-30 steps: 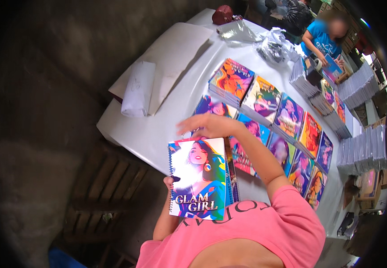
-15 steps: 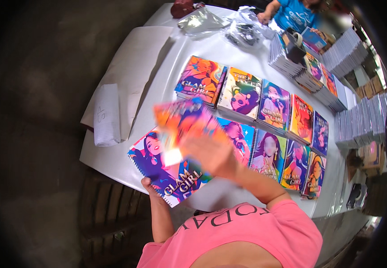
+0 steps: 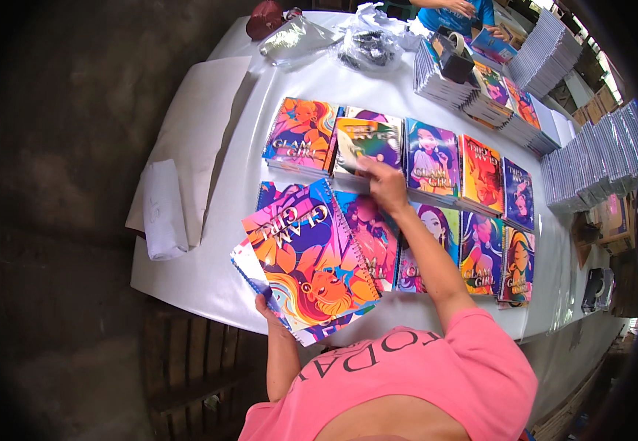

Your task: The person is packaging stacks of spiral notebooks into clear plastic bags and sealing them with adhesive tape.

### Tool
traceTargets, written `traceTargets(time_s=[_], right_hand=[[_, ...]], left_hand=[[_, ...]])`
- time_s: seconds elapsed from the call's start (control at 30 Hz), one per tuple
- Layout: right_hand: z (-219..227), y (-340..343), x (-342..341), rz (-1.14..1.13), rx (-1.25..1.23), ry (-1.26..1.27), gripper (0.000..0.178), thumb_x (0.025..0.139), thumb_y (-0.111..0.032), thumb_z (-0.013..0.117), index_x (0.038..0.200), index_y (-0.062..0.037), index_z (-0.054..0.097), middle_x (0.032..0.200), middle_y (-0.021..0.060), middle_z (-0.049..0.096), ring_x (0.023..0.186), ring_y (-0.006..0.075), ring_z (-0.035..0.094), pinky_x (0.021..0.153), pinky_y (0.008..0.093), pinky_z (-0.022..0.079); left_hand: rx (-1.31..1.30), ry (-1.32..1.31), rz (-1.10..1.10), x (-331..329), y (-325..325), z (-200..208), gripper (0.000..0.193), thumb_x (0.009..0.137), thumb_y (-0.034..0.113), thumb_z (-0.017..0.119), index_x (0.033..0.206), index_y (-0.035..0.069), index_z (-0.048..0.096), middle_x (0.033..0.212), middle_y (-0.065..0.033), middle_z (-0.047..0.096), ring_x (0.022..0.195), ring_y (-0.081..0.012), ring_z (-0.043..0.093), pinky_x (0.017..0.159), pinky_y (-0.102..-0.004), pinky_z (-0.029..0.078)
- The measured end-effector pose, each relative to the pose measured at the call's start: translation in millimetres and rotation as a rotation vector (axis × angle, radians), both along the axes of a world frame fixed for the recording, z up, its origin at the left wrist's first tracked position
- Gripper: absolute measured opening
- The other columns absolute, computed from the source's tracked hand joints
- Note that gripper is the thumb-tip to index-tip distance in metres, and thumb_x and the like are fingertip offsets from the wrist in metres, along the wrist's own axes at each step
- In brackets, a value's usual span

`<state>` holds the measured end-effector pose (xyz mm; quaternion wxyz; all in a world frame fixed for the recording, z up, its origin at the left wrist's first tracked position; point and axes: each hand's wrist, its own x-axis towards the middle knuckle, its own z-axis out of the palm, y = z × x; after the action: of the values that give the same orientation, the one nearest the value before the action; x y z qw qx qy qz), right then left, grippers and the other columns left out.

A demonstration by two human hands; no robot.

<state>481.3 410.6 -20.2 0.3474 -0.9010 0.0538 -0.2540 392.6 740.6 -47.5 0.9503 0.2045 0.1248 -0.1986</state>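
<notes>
My left hand (image 3: pixel 266 312) grips a small stack of spiral notebooks by its lower left edge, above the near side of the table. On top lies a notebook with an orange and purple cover (image 3: pixel 300 253), its print upside down to me. My right hand (image 3: pixel 386 185) reaches to the back row, closed on the near edge of a white-and-green spiral notebook (image 3: pixel 370 140). That notebook sits askew over its pile, so another cover shows behind it. Beside it are an orange-covered pile (image 3: pixel 300 132) and a purple-covered pile (image 3: pixel 433 154).
Several more notebook piles, one with a yellow-haired figure (image 3: pixel 517 264), fill the two rows. Tall notebook stacks (image 3: pixel 591 173) and a tape dispenser (image 3: pixel 455 59) stand at right. Clear plastic bags (image 3: pixel 366 48) lie at the back, near a co-worker in a blue shirt (image 3: pixel 436 18).
My right hand has gone from the held stack to the back row and taken hold of the white-and-green notebook. The orange notebook now rests on the stack in my left hand.
</notes>
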Motion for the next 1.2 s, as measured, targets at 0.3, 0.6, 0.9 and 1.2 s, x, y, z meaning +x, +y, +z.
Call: traceTargets(time_s=[0.3,0.6,0.9,1.2], right_hand=[[132.4,5.1,-23.8,1.078,0.337,-0.117,0.024,0.074,-0.004,0.068,0.098,-0.0037,0.070,0.105,0.0147,0.067,0.107,0.0291,0.060,0.094,0.0353,0.046],[-16.7,-138.9,-105.2,-0.065,-0.249,0.189,0.045,0.076,-0.007,0.068,0.120,-0.0086,0.061,0.121,0.0171,0.059,0.120,0.0266,0.051,0.102,0.0347,0.038],[110.2,-102.9,-127.0,0.876,0.813,-0.480,0.020,0.080,-0.006,0.068,0.100,-0.0021,0.069,0.102,0.0154,0.068,0.098,0.0270,0.064,0.092,0.0393,0.048],[60.0,-190.5,-139.5,0.007,-0.169,0.215,0.042,0.079,-0.010,0.064,0.120,-0.0102,0.059,0.134,0.0132,0.049,0.127,0.0297,0.043,0.105,0.0385,0.034]], left_hand=[[-0.152,-0.041,-0.134,4.8,-45.9,12.6,0.077,0.067,0.050,0.061,0.128,0.005,0.046,0.122,-0.0125,0.056,0.109,-0.0301,0.055,0.095,-0.0449,0.045],[-0.126,-0.014,-0.190,-36.4,-68.7,5.8,0.076,0.070,0.051,0.058,0.129,0.005,0.045,0.122,-0.0124,0.056,0.109,-0.0291,0.055,0.095,-0.0441,0.044],[-0.085,-0.062,-0.200,-39.9,-89.4,25.6,0.075,0.073,0.051,0.055,0.130,0.005,0.044,0.122,-0.0124,0.055,0.108,-0.0281,0.055,0.096,-0.0434,0.044],[-0.108,-0.039,-0.205,-101.1,-158.2,14.5,0.074,0.076,0.052,0.052,0.131,0.005,0.042,0.122,-0.0123,0.055,0.108,-0.0271,0.055,0.096,-0.0427,0.043]])
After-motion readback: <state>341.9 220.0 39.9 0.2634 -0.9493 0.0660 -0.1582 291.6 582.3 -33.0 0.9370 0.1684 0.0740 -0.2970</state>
